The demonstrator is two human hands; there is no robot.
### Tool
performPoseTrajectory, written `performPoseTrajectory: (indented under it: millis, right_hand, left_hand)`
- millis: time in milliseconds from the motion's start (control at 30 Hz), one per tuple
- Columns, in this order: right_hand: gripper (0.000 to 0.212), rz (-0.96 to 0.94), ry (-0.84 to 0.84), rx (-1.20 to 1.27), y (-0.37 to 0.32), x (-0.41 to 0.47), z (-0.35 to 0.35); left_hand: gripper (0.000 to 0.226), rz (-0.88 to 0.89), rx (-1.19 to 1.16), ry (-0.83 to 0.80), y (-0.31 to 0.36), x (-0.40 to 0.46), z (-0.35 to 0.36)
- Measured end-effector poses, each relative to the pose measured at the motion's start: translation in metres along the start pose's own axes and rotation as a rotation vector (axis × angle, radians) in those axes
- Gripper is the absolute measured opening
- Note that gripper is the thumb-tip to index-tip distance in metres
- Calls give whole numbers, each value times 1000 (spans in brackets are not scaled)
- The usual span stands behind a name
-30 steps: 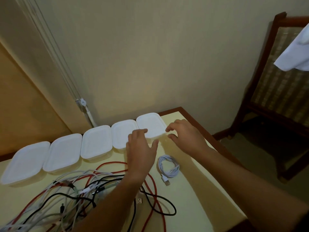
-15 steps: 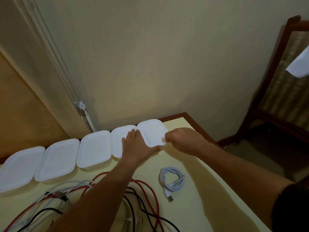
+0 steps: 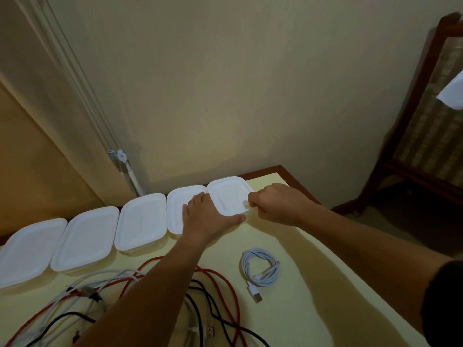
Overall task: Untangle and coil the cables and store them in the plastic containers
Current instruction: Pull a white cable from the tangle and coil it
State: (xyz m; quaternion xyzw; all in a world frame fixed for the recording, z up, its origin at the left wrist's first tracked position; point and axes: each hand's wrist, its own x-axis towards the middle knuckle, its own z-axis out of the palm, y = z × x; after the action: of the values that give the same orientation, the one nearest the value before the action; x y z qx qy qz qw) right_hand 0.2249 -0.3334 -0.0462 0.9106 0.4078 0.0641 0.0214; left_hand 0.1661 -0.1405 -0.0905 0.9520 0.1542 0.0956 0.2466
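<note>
White plastic containers, 5 in a row, are lined along the table's (image 3: 288,244) far edge. The rightmost container (image 3: 226,194) is steadied by the flat, open left hand (image 3: 204,216), while its lid corner is pinched by the curled right hand (image 3: 274,202). A coiled white cable (image 3: 260,267) is laid nearby; the tangled cables (image 3: 150,291) are left unsorted. If the lid is yanked, the light container could be flipped or neighbours knocked.

Five white rectangular lidded plastic containers (image 3: 140,219) in row along pale yellow table (image 3: 300,284) back edge. Left hand (image 3: 208,216) flat across fourth and fifth. Right hand (image 3: 273,202) pinching rightmost container lid (image 3: 226,194) corner. Coiled white USB cable (image 3: 260,269) apart from tangled red, black, white cables (image 3: 213,296).
</note>
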Motion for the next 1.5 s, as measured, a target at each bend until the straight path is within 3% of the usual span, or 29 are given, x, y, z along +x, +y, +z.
performPoseTrajectory:
  millis: [233, 367, 533, 800, 933, 1067, 1167, 1300, 1400, 1500]
  right_hand:
    - [28, 25, 108, 39, -9, -3, 6]
    - [28, -57, 155, -27, -8, -3, 11]
    - [19, -139, 222, -76, -8, -8, 17]
    - [29, -101, 136, -91, -6, -7, 7]
    - [21, 67, 109, 74, -1, -5, -4]
    - [8, 237, 329, 427, 3, -16, -5]
    - [6, 395, 451, 590, 8, -30, 9]
    - [6, 546, 436, 525, 16, -53, 31]
    - [12, 577, 347, 409, 18, -71, 42]
    - [10, 591, 319, 351, 16, -84, 52]
  left_hand:
    - [108, 55, 25, -42, -3, -4, -4]
    - [118, 39, 22, -60, 0, -7, -5]
    - [113, 1, 117, -65, 8, -12, -11]
    - [113, -10, 215, -85, 10, -13, -10]
    - [113, -5, 254, -92, 11, -14, -12]
    - [114, 18, 291, -115, 15, -15, -15]
    - [96, 176, 294, -51, 13, -15, -17]
    - [47, 450, 400, -52, 18, -14, -21]
    - [26, 466, 376, -49, 23, -14, -21]
    - [23, 406, 265, -25, 28, -12, -23]
